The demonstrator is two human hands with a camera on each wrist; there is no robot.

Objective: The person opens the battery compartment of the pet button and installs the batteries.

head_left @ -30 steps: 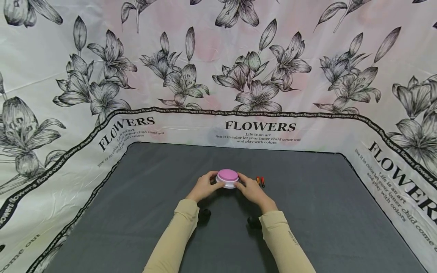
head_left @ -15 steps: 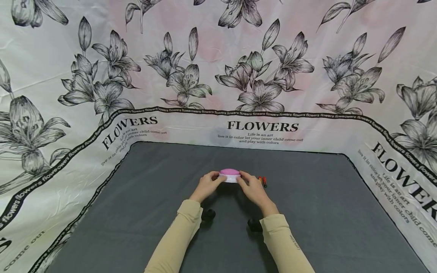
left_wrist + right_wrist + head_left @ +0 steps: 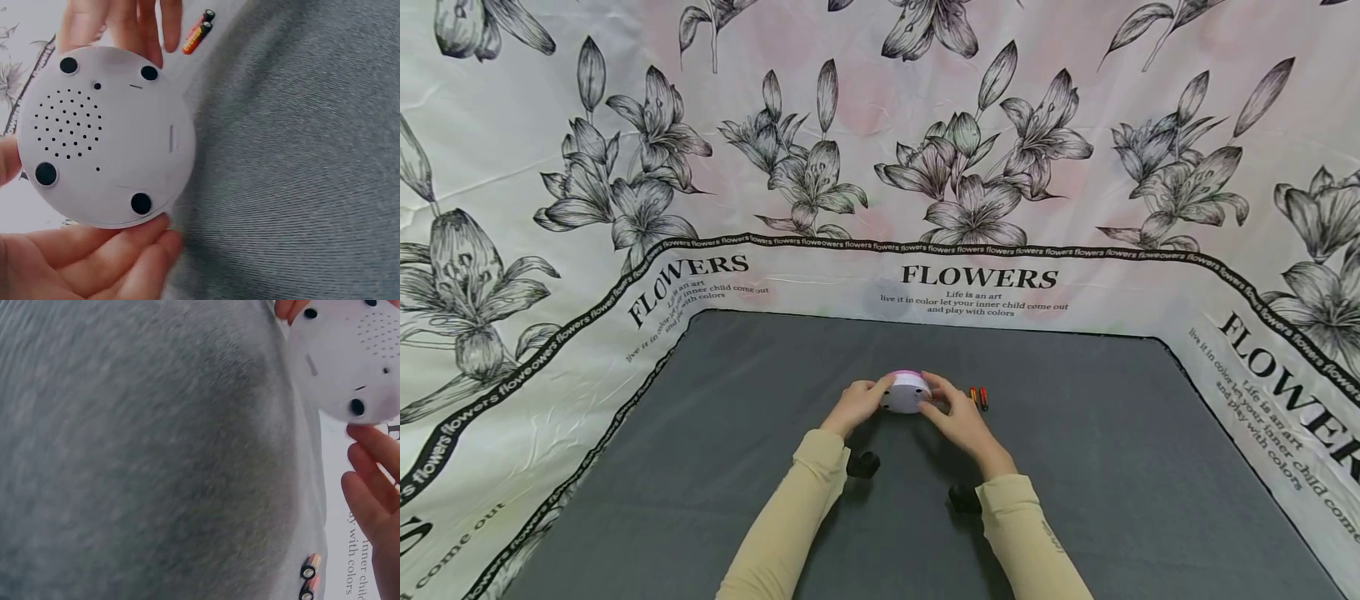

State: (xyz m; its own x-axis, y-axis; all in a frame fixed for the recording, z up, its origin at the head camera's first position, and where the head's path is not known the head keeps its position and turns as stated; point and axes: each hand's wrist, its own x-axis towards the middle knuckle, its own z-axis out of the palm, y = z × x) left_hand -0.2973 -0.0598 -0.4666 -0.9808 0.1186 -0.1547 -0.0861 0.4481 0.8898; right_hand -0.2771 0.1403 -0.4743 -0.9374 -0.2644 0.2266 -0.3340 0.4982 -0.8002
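A round white sound button [image 3: 905,398] with a pink top is held up between both hands, tilted so that its underside faces the person. In the left wrist view that underside [image 3: 112,137] shows several black rubber feet, a patch of speaker holes and a small slot. My left hand [image 3: 854,406] grips the left rim, thumb and fingers [image 3: 106,259] on its edge. On the opposite rim is my right hand [image 3: 958,418], its fingers [image 3: 375,462] against the edge. The pink top is mostly hidden.
Two small red-and-black batteries [image 3: 979,398] lie side by side on the grey cloth [image 3: 1097,467], just right of the right hand. Black wrist devices [image 3: 862,465] hang under both wrists. A flower-printed curtain [image 3: 977,175] borders the table's back and sides.
The sound button has tipped over, from pink top showing to underside facing the person. Both hands still hold its rim, and the batteries lie where they were.
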